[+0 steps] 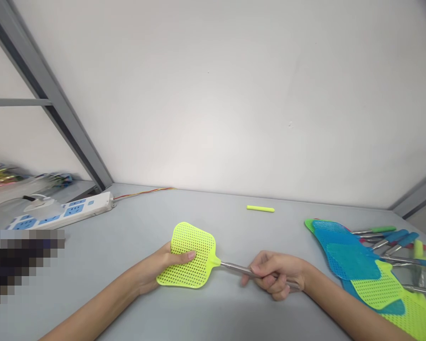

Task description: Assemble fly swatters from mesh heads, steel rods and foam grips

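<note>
A yellow-green fly swatter [199, 241] with a perforated head and a thin metal rod lies across both my hands above the table. My left hand [163, 265] grips the head, its thumb on top and the other fingers hidden beneath. My right hand [275, 274] is wrapped round the metal rod, whose bare end shows by the wrist. Beyond them on the table lies a loose yellow-green handle sleeve [260, 208], apart from both hands.
At the right is a pile of fly swatters with blue heads [348, 255], yellow-green heads [379, 286] and several coloured handles. A white power strip [88, 208] with a plug lies at the left, near a grey metal frame post [62, 102]. A pale wall [213, 104] rises behind the grey table [213, 312].
</note>
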The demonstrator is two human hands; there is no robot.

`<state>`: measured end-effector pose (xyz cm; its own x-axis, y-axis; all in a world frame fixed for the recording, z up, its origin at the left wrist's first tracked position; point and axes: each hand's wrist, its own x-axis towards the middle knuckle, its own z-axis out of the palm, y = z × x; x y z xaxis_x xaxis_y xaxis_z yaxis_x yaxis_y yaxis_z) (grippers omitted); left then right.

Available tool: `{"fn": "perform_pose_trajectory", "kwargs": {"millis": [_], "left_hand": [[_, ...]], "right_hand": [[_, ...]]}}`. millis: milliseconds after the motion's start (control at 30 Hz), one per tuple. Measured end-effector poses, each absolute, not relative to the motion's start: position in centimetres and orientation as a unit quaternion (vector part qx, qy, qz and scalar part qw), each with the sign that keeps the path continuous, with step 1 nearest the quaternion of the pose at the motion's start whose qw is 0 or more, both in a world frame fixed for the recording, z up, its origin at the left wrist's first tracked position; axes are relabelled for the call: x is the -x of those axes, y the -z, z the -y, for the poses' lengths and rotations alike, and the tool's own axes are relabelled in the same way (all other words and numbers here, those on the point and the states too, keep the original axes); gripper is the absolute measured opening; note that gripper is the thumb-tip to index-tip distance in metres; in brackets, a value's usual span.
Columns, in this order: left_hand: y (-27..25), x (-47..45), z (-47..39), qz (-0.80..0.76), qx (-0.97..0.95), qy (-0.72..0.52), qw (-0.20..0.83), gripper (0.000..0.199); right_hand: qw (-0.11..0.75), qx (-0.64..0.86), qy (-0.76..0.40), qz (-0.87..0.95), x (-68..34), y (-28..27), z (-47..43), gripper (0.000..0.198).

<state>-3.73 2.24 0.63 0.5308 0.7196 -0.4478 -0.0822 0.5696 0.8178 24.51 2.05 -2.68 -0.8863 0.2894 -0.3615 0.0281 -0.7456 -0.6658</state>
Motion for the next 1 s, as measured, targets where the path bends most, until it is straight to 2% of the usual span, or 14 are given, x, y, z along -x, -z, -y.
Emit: {"fn": "perform_pose_trajectory", "kwargs": {"millis": [1000], "left_hand": [[-0.86, 3.89, -2.51, -0.401, -0.384, -0.246, 0.795, 0.033]], "right_hand": [[0.075, 0.217, -0.918, 0.324, -24.47, 2.41, -2.11, 0.028]]}}
